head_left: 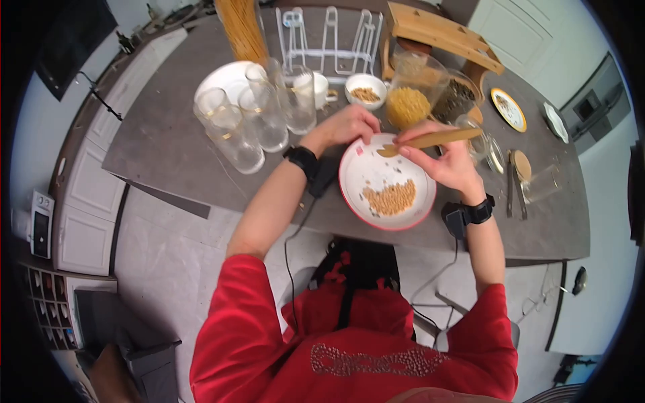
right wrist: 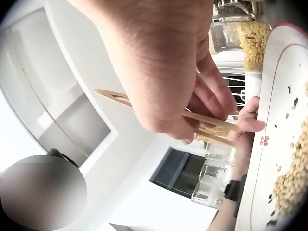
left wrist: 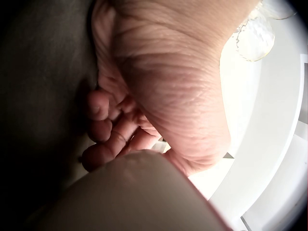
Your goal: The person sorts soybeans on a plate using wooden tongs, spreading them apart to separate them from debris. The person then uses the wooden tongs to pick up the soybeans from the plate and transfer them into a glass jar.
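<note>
A white bowl [head_left: 354, 178] with a red rim sits near the table's front edge. Pale beans [head_left: 391, 199] lie heaped in its near half, with small dark flakes scattered about them. My left hand [head_left: 349, 126] grips the far left rim, thumb on top; the left wrist view shows its fingers curled beside the bowl's underside [left wrist: 130, 192]. Between thumb and fingers, my right hand [head_left: 455, 166] holds wooden tongs [head_left: 440, 138] over the bowl's far side. Their joined end [right wrist: 108, 95] points away from the bowl, and the tips are slightly apart in the right wrist view, nothing visible between them.
Several clear glasses [head_left: 232, 144] stand left, beside a white plate [head_left: 220, 79]. Behind the bowl are a small white bowl [head_left: 356, 84] of brown pieces, a container of yellow pasta [head_left: 408, 107] and a wire rack [head_left: 329, 52]. Dark tongs [head_left: 509, 191] and a glass jar [head_left: 541, 185] lie right.
</note>
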`<state>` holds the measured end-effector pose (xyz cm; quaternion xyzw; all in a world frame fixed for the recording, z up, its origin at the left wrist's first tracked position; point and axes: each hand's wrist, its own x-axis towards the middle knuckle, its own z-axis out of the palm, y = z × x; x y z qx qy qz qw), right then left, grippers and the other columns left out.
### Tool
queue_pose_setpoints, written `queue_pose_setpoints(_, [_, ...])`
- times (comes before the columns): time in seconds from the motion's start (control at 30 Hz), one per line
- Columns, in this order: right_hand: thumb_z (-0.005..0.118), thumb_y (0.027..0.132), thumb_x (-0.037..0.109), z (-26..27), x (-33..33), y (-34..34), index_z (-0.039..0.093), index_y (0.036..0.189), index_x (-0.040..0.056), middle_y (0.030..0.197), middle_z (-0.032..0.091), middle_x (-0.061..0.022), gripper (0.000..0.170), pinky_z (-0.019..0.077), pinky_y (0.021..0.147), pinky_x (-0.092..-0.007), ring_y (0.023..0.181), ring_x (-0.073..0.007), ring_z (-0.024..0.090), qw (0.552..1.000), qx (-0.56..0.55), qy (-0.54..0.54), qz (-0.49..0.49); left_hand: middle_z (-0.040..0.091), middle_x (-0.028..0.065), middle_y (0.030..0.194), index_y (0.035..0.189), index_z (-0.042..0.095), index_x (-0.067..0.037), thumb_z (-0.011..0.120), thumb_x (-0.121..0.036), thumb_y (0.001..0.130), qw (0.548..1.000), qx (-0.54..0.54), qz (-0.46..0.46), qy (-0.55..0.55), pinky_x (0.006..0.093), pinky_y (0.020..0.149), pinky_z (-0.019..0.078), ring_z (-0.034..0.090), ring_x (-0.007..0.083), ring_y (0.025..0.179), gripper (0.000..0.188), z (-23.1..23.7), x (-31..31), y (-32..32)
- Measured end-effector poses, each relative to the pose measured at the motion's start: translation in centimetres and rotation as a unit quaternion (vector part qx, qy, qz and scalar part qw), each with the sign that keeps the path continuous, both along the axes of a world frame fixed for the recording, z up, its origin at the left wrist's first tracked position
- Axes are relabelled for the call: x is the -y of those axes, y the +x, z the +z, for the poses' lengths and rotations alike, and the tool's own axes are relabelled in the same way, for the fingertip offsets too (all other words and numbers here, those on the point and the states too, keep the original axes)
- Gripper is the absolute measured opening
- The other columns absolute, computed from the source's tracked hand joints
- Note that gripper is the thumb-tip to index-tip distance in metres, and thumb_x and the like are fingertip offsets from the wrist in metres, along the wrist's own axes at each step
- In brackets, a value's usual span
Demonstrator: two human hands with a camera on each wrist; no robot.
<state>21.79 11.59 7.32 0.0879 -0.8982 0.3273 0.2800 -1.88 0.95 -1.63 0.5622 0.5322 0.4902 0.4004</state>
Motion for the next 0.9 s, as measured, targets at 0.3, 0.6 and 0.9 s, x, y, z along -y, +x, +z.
queue_pose_setpoints(0.3, [0.074,0.092,0.001,-4.6,-2.4,0.0,0.070,0.104,0.0004,0.100,0.077,-0.0115,0.013,0.0564,0.083,-0.0327,0.092,-0.0205,0.073,0.975,-0.185,-0.109,-0.054,0.067,0.0006,0.073,0.089,0.071,0.003,0.065,-0.002,0.070,0.998,0.042,-0.035,-0.019,0.0213,0.060,0.0441,0.061,0.0055,0.068,0.021,-1.0,-0.2,-0.4])
queue_pose_setpoints(0.6, [0.073,0.093,0.002,-5.9,-2.3,0.1,0.069,0.106,0.0010,0.100,0.075,-0.0110,0.014,0.0573,0.073,-0.0316,0.084,-0.0202,0.074,0.981,-0.172,-0.093,-0.018,0.069,0.0003,0.081,0.096,0.072,0.003,0.064,-0.008,0.082,0.999,0.037,-0.009,-0.026,0.0195,0.061,0.0428,0.060,0.0040,0.071,0.019,-0.4,0.4,0.2])
queue_pose_setpoints(0.9, [0.074,0.092,0.005,-6.5,-2.9,-0.4,0.073,0.092,0.0011,0.089,0.075,-0.0101,0.004,0.0544,0.067,-0.0333,0.076,-0.0240,0.073,0.976,-0.185,-0.067,-0.094,0.070,-0.0009,0.084,0.099,0.074,0.001,0.063,-0.019,0.099,1.000,0.026,0.009,-0.002,0.0191,0.058,0.0424,0.060,0.0028,0.072,0.023,-0.1,0.5,0.6])
